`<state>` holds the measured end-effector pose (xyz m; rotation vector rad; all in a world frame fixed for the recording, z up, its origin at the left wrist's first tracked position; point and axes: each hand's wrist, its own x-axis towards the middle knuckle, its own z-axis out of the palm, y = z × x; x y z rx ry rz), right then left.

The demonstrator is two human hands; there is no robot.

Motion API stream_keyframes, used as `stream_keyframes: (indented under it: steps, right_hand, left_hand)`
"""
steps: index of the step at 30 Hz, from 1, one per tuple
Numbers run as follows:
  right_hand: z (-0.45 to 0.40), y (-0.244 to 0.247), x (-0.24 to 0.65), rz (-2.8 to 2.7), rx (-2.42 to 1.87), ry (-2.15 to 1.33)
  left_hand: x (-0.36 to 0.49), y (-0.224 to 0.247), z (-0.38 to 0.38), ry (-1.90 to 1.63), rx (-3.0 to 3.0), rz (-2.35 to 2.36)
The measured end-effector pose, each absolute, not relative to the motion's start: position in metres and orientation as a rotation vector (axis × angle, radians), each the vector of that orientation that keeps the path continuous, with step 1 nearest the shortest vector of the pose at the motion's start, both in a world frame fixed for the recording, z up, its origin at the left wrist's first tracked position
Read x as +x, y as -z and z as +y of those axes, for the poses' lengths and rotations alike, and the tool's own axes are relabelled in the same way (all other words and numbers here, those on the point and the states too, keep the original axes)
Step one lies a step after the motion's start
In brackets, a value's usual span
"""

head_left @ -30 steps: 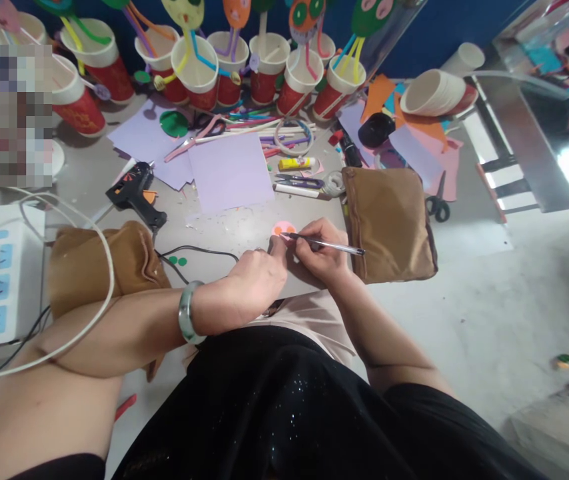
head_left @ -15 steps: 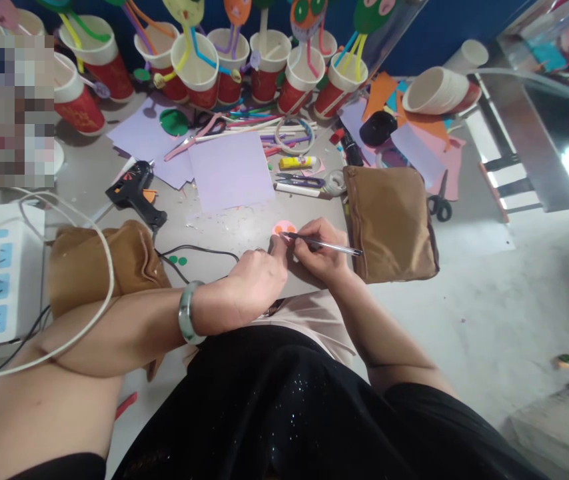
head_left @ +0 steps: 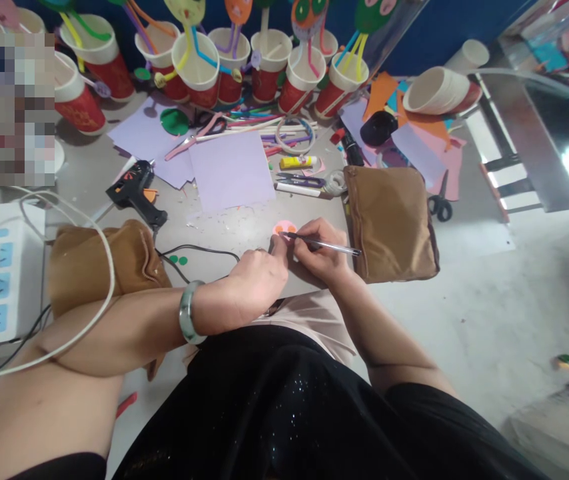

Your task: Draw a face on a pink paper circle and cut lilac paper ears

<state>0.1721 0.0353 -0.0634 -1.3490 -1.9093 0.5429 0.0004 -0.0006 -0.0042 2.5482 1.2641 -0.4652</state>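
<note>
In my right hand (head_left: 322,248) is a pen (head_left: 332,245) with a clear barrel, gripped between thumb and fingers. Its dark tip meets a small pink paper cutout (head_left: 278,227) that bears two orange dots and lies on the table. My left hand (head_left: 259,277) is curled beside it, fingers closed, with a fingertip pressing the cutout's lower left edge. The fingers partly cover the cutout, so its lower part is hidden. Behind both hands lies a sheet of light purple paper (head_left: 234,170).
A glue gun (head_left: 137,193) and a brown cloth pouch (head_left: 104,267) lie left; another brown pouch (head_left: 392,223) sits right. Beyond are a yellow glue stick (head_left: 297,162), purple thread snips (head_left: 299,181) and red paper cups (head_left: 196,73) holding paper figures. A power strip (head_left: 12,267) stands far left.
</note>
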Motion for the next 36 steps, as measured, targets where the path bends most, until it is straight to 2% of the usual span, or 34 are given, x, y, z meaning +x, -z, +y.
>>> stream_keyframes:
  steps: [29,36]
  right_hand:
    - [0.0354,0.0665,0.1735,-1.88,-1.363,-0.545]
    - [0.0384,0.0702,0.1798,-1.771,-1.344,-0.38]
  left_hand:
    - [-0.0003,0.0084,-0.0021,0.442,2.564,1.284]
    - [-0.0002,0.0072,-0.0021,0.442,2.59,1.267]
